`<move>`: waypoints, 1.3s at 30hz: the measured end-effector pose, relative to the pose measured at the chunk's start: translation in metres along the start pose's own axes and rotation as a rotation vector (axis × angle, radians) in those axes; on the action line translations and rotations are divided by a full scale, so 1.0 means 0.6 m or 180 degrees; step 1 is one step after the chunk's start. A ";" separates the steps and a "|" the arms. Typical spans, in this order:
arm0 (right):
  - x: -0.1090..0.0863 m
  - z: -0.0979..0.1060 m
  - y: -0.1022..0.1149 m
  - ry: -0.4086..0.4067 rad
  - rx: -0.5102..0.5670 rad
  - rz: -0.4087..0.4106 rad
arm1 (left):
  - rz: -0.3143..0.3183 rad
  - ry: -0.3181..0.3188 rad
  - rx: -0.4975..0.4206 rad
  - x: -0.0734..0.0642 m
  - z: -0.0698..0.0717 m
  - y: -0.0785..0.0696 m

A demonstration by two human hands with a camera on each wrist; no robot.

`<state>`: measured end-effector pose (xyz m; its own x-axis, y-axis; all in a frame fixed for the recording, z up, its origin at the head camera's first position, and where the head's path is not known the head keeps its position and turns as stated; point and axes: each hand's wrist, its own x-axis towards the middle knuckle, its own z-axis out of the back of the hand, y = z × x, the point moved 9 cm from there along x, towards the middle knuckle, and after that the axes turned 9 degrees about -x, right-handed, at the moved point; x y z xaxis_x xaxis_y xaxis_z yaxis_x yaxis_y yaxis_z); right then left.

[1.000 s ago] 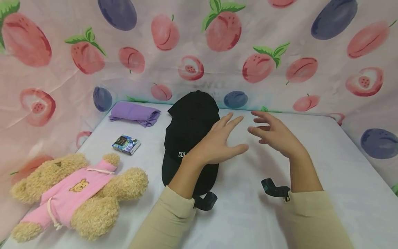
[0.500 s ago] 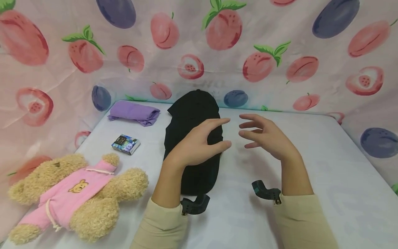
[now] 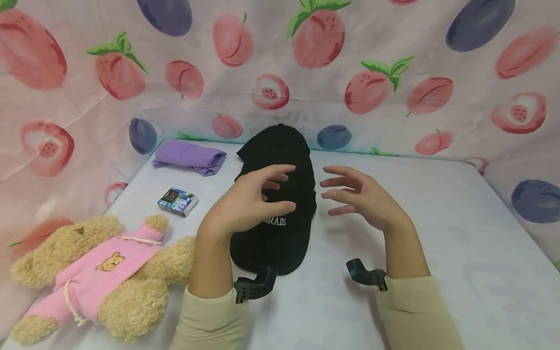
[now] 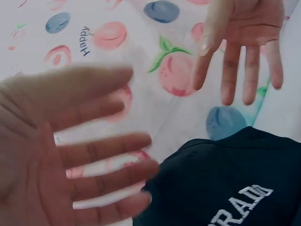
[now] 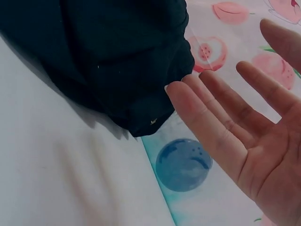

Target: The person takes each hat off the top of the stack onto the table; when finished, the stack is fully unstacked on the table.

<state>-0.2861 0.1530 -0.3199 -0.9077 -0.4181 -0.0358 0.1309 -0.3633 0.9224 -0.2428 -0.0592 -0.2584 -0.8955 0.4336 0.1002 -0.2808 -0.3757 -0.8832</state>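
Note:
A black cap (image 3: 275, 248) with white lettering lies in the middle of the white table, its brim toward me. My left hand (image 3: 245, 199) hovers over the cap's left side, fingers extended and thumb apart, holding nothing. To the right of the cap, my right hand (image 3: 360, 194) is held in the air with fingers spread and palm turned inward, also holding nothing. In the left wrist view, the white letters on the cap (image 4: 197, 188) show below both hands. The right wrist view has the dark fabric of the cap (image 5: 117, 61) beside my right fingertips.
A teddy bear (image 3: 109, 272) in a pink top lies at the front left. Behind it are a small patterned box (image 3: 177, 201) and a folded purple cloth (image 3: 190, 156). A fruit-print curtain (image 3: 315, 92) borders the white table (image 3: 437, 218) at the back and sides.
Both hands have moved left, the left hand farther, crossing from the cap's right side to its left. The right hand has come nearer the cap. The cap lies in the same place.

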 end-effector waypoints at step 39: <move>0.027 -0.069 -0.041 0.0060 -0.0245 -0.0882 | 0.1711 -0.0307 0.0349 -0.006 0.031 0.152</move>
<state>-0.2872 0.1206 -0.3591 -0.9056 -0.3092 -0.2902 -0.0905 -0.5277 0.8446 -0.2716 -0.1101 -0.3308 -0.9487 0.0825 -0.3054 0.1947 -0.6086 -0.7693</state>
